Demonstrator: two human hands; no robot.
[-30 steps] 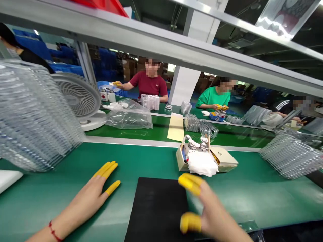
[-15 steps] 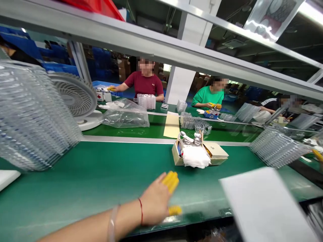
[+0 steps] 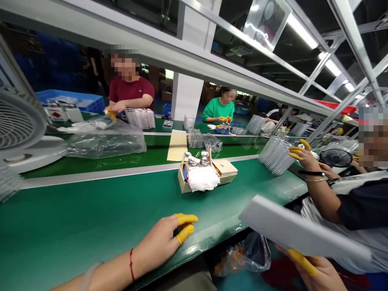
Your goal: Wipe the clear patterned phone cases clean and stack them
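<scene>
My left hand (image 3: 163, 242) rests on the green conveyor belt (image 3: 91, 218) near its front edge. It wears yellow fingertip covers, and its thumb and forefinger are loosely bent with a small gap and nothing in them. At the lower right, off the belt, my right hand (image 3: 315, 273) grips a flat white board (image 3: 303, 234) from beneath. The board is tilted and hides most of that hand. A small cardboard box (image 3: 226, 171) with bottles and a white cloth stands on the belt beyond my left hand.
A co-worker's hand (image 3: 303, 155) on the right reaches a stack of clear plastic trays (image 3: 275, 155). A fan (image 3: 18, 125) and a clear plastic bag (image 3: 106, 139) sit at the left. A crumpled bag (image 3: 242, 256) hangs below the belt edge. Two people work across the line.
The view has swung right. The black mat is gone from view, the white board has come in at the right, and my left hand has curled its fingers at the belt edge.
</scene>
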